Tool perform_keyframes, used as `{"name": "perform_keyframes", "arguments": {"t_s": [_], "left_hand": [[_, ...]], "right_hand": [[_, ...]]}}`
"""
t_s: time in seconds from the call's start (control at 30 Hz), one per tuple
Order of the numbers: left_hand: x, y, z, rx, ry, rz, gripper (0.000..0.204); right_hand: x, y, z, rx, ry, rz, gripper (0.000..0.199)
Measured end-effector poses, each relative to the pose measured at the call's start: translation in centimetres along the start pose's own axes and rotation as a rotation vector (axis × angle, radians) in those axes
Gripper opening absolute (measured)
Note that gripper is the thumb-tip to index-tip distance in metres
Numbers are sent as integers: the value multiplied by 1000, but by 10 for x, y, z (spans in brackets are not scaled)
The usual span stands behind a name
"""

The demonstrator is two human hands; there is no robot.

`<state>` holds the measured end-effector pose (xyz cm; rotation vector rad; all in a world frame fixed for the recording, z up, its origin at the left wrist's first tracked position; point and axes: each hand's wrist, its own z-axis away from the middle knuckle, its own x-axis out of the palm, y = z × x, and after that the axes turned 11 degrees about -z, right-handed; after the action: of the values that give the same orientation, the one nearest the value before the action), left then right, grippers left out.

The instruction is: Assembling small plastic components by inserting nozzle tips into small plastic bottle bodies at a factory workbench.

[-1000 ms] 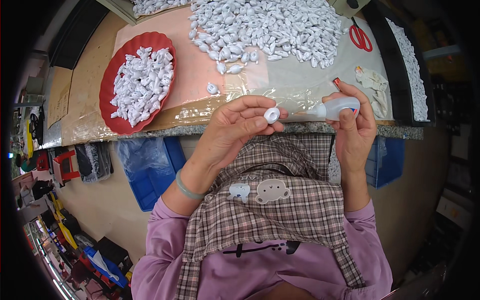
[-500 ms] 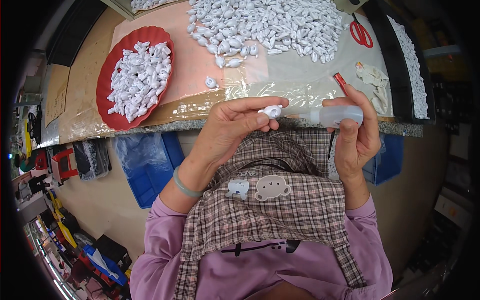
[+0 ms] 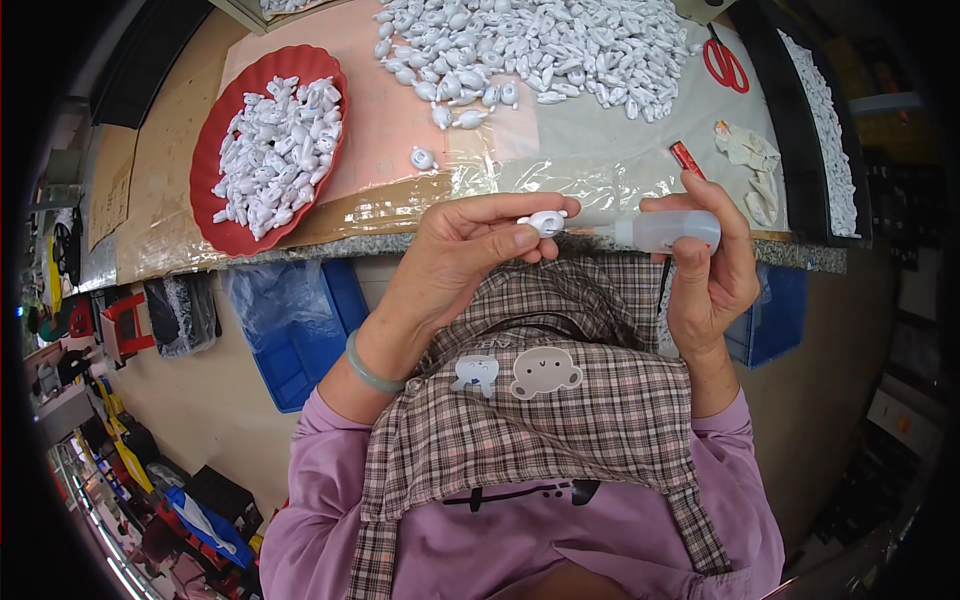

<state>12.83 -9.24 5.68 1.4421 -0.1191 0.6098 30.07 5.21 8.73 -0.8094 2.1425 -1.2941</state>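
Between the thumb and fingers of my left hand is a small white plastic figurine part, with rounded knobs at its ends and a hollow on the side facing me. My right hand grips a translucent squeeze bottle, lying sideways with its thin nozzle pointing left. The nozzle's tip reaches the right side of the figurine part; whether it touches cannot be made out. Both hands are held just over the table's front edge.
A red scalloped bowl of white parts stands at the left. A large heap of similar parts covers the table's back. One loose part lies nearer. Red-handled scissors, a red tube and crumpled tissue lie rightward. Blue bins stand below.
The bottle has shifted very slightly left toward the figurine part, which has turned a little in my left fingers. Both hands keep their holds.
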Motion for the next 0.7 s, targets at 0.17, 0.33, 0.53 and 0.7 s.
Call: {"name": "perform_keyframes", "arguments": {"t_s": [0.17, 0.33, 0.53, 0.7], "left_hand": [[1, -1, 0, -9, 9, 11, 32], [1, -1, 0, -33, 7, 29, 33], [-1, -4, 0, -38, 0, 40, 33], [-4, -4, 0, -41, -64, 56, 30]], "right_hand": [[0, 1, 0, 3, -15, -7, 48], [-1, 2, 1, 9, -19, -12, 48], [-1, 4, 2, 18, -18, -10, 48], [-1, 3, 2, 37, -22, -31, 48]]}}
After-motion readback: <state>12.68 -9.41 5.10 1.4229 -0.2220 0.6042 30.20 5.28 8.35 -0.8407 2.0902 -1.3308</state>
